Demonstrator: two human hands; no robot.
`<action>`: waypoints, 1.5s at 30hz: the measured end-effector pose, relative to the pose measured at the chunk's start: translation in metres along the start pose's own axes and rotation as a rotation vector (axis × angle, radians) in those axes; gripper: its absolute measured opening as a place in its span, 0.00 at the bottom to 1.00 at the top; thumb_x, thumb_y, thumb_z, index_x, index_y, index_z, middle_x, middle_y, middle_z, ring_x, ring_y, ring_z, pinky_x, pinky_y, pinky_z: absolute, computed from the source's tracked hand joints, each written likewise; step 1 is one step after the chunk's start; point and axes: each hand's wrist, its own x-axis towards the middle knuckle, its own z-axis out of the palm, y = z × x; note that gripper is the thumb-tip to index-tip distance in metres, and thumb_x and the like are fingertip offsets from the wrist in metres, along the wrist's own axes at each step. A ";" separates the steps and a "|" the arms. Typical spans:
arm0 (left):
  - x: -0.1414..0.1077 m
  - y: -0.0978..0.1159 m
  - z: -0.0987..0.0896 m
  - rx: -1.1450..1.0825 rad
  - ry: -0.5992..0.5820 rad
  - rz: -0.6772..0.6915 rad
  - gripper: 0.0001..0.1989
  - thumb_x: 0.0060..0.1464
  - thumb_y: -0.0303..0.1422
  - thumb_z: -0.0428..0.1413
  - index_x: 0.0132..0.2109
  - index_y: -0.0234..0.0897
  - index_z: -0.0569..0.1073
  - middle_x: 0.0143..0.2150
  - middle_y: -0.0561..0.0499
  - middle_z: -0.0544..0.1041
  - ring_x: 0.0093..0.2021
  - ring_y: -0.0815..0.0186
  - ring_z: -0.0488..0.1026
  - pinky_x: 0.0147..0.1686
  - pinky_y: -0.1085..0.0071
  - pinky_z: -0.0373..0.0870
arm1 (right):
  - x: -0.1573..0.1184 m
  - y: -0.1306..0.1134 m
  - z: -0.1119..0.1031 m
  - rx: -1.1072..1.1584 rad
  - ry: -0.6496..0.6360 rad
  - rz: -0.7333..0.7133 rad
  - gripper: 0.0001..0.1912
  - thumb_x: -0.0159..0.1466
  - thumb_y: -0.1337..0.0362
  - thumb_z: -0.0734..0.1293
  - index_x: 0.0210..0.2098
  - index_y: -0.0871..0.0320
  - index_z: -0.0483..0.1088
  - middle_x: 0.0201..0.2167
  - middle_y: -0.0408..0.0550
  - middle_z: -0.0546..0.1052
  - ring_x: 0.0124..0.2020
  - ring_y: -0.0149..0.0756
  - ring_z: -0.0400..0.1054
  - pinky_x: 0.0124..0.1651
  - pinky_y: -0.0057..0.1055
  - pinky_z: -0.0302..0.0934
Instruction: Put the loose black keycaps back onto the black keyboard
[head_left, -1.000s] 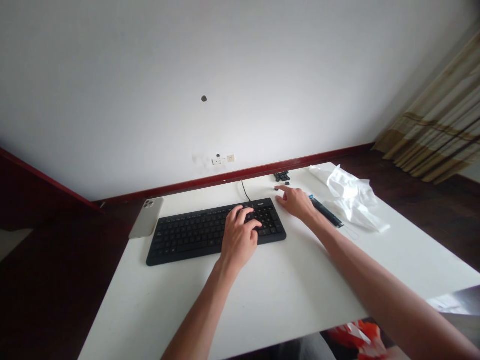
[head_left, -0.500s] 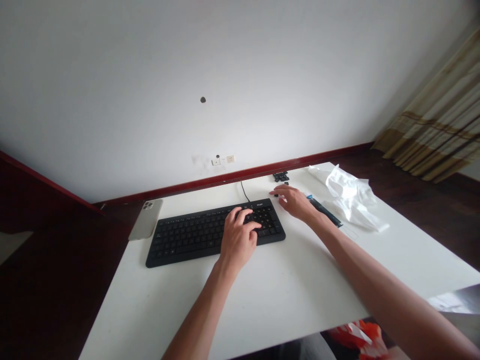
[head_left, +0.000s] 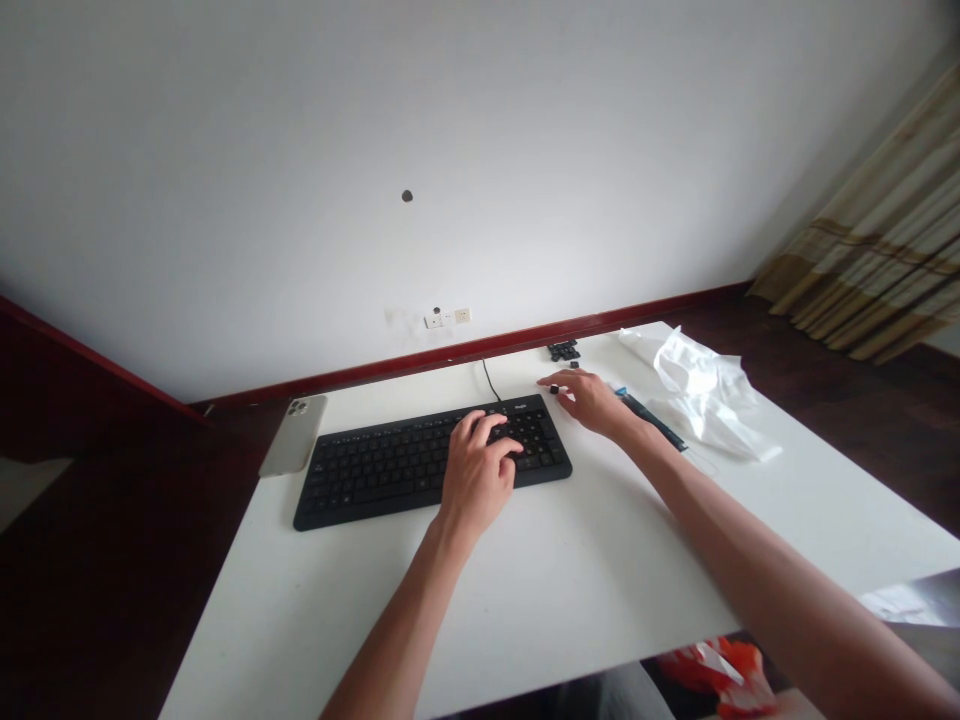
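Observation:
My left hand (head_left: 480, 462) rests on the right part of a black keyboard (head_left: 382, 475), its fingers spread over the keys near the number pad. It grips nothing. Just beyond the keyboard's right end, my right hand (head_left: 589, 400) reaches low over the white table, open with its fingers stretched out. A small black keycap (head_left: 554, 390) shows between its index finger and thumb; whether they touch it is hard to tell. Farther back sit a single loose keycap (head_left: 574, 365) and a cluster of several black keycaps (head_left: 563, 351).
A phone (head_left: 294, 437) lies face down left of the keyboard. To the right are a dark, long thin item with a blue end (head_left: 654, 420) and crumpled white plastic (head_left: 701, 390). A black cable (head_left: 491, 381) runs off the back edge of the white table (head_left: 555, 590).
The whole view has shifted slightly. The keycap by my right hand shows more fully between the fingers. My left hand stays in place on the keyboard.

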 end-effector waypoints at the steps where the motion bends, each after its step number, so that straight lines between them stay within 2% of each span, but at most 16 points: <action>1: 0.000 0.000 0.000 -0.001 0.001 -0.004 0.20 0.52 0.16 0.55 0.41 0.44 0.83 0.58 0.52 0.75 0.63 0.54 0.62 0.65 0.51 0.64 | 0.000 -0.001 -0.001 0.012 -0.006 0.008 0.23 0.64 0.75 0.61 0.54 0.54 0.77 0.51 0.50 0.81 0.49 0.44 0.76 0.53 0.40 0.71; 4: 0.000 -0.001 0.000 -0.005 0.000 -0.010 0.18 0.53 0.16 0.55 0.39 0.44 0.83 0.59 0.52 0.74 0.64 0.54 0.62 0.66 0.51 0.64 | 0.000 -0.003 -0.006 0.037 -0.030 0.039 0.21 0.65 0.74 0.62 0.52 0.53 0.78 0.50 0.49 0.81 0.44 0.41 0.77 0.49 0.37 0.71; 8: 0.000 -0.001 -0.001 -0.012 -0.004 -0.012 0.18 0.54 0.17 0.55 0.39 0.44 0.83 0.59 0.52 0.74 0.63 0.54 0.62 0.66 0.52 0.64 | -0.001 -0.005 -0.012 0.072 -0.057 0.134 0.13 0.65 0.68 0.66 0.46 0.53 0.80 0.41 0.47 0.83 0.36 0.38 0.77 0.43 0.35 0.71; 13: 0.000 -0.002 -0.001 -0.010 -0.009 -0.017 0.19 0.54 0.17 0.54 0.41 0.45 0.84 0.59 0.52 0.74 0.63 0.54 0.62 0.66 0.52 0.63 | -0.003 -0.017 -0.025 0.195 -0.109 0.159 0.09 0.63 0.62 0.70 0.42 0.52 0.81 0.34 0.44 0.83 0.36 0.38 0.77 0.43 0.33 0.70; 17: 0.000 -0.005 0.002 -0.008 -0.021 -0.024 0.19 0.54 0.18 0.55 0.40 0.45 0.84 0.59 0.52 0.74 0.63 0.54 0.62 0.65 0.51 0.64 | -0.006 -0.037 -0.036 0.280 -0.180 0.129 0.08 0.62 0.61 0.71 0.41 0.51 0.81 0.34 0.43 0.83 0.37 0.38 0.78 0.43 0.33 0.72; 23: 0.002 -0.007 0.001 -0.017 -0.011 -0.035 0.19 0.54 0.17 0.55 0.40 0.45 0.83 0.58 0.52 0.74 0.63 0.54 0.62 0.65 0.51 0.63 | -0.009 -0.065 -0.048 0.417 -0.270 0.050 0.10 0.62 0.63 0.70 0.43 0.52 0.81 0.41 0.43 0.83 0.42 0.37 0.78 0.48 0.32 0.73; 28: 0.003 -0.006 -0.002 -0.008 0.006 -0.064 0.19 0.52 0.17 0.55 0.42 0.43 0.82 0.58 0.50 0.74 0.62 0.54 0.63 0.64 0.53 0.65 | -0.012 -0.072 -0.044 0.463 -0.416 0.038 0.11 0.61 0.65 0.69 0.43 0.52 0.80 0.38 0.43 0.83 0.39 0.36 0.78 0.45 0.30 0.73; 32: 0.002 -0.006 -0.002 -0.003 0.001 -0.067 0.19 0.52 0.17 0.54 0.42 0.43 0.82 0.59 0.50 0.74 0.63 0.53 0.62 0.64 0.52 0.65 | -0.011 -0.073 -0.037 0.420 -0.466 0.041 0.10 0.61 0.66 0.70 0.41 0.52 0.82 0.37 0.42 0.84 0.38 0.36 0.78 0.42 0.29 0.72; 45: 0.002 -0.005 -0.002 -0.006 -0.007 -0.071 0.19 0.53 0.17 0.55 0.42 0.44 0.83 0.59 0.50 0.74 0.63 0.54 0.63 0.65 0.52 0.64 | -0.013 -0.080 -0.033 0.264 -0.440 -0.086 0.12 0.63 0.69 0.67 0.39 0.50 0.81 0.38 0.43 0.83 0.36 0.37 0.76 0.40 0.32 0.69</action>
